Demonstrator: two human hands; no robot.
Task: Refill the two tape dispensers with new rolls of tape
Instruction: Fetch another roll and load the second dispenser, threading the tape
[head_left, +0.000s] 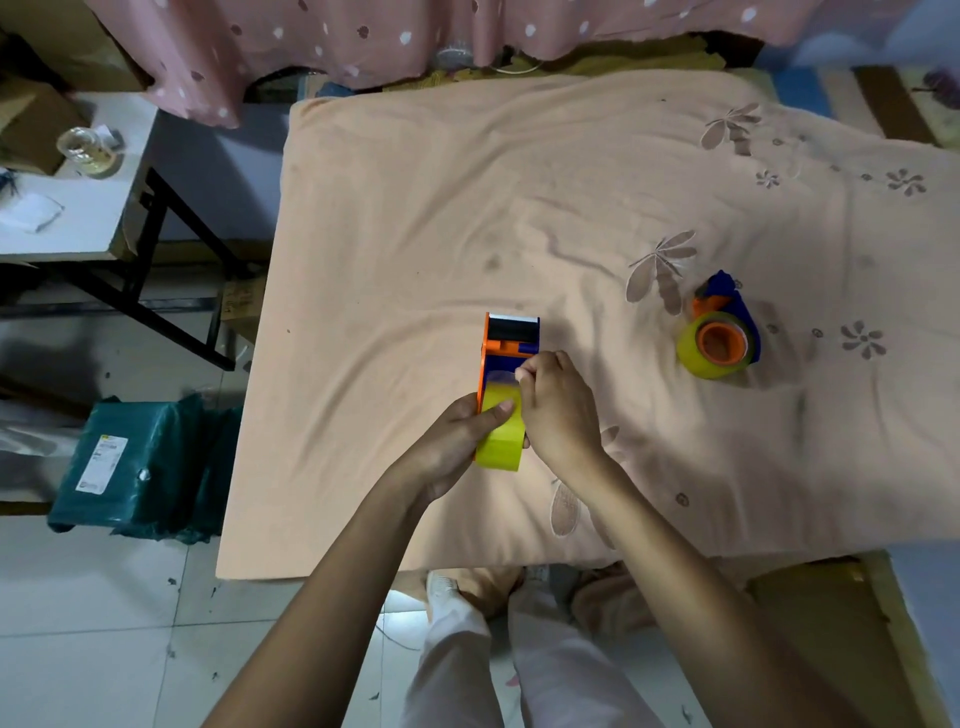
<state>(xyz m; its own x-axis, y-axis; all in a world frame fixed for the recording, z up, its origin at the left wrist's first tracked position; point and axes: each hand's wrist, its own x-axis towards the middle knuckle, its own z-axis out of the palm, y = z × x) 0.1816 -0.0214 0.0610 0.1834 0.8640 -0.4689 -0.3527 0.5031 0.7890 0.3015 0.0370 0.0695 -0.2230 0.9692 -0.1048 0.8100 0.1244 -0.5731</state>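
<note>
Yellow tape roll (500, 426): sits in the rear of the orange-and-blue dispenser (510, 343), near the front edge of the bench, a little left of its middle.
Dispenser long axis: runs away from the person, black roller and cutter end (514, 326) farthest, roll end nearest.
Left hand (457, 441): wraps the roll end from the left, thumb laid over the top of the yellow roll, other fingers hidden under the body; holds the tool firmly.
Right hand (558, 402): comes in from the right, fingers (524, 371) bunched in a pinch just above the roll, on what looks like the loose clear tape end; too small to tell for sure if the tape is between the pads.
Key relation: roller lies straight ahead of the pinching fingers, close, along the same long axis; probably the tape end must be drawn forward and threaded under the orange bar toward the cutter.
Nearer hand for the pull: right one, already at the tape end; left one serves as anchor.
Second dispenser (724, 325): lies on its side well apart to the right, a yellow roll already on its orange hub.
Open room: wide bare peach cloth (467, 208) ahead of the roller, nothing in the path.
Edges: front edge of the bench close behind the wrists; left edge near the left forearm.
Risk, as a judgement: thin tape may stick back on the roll or fold on itself.
</note>
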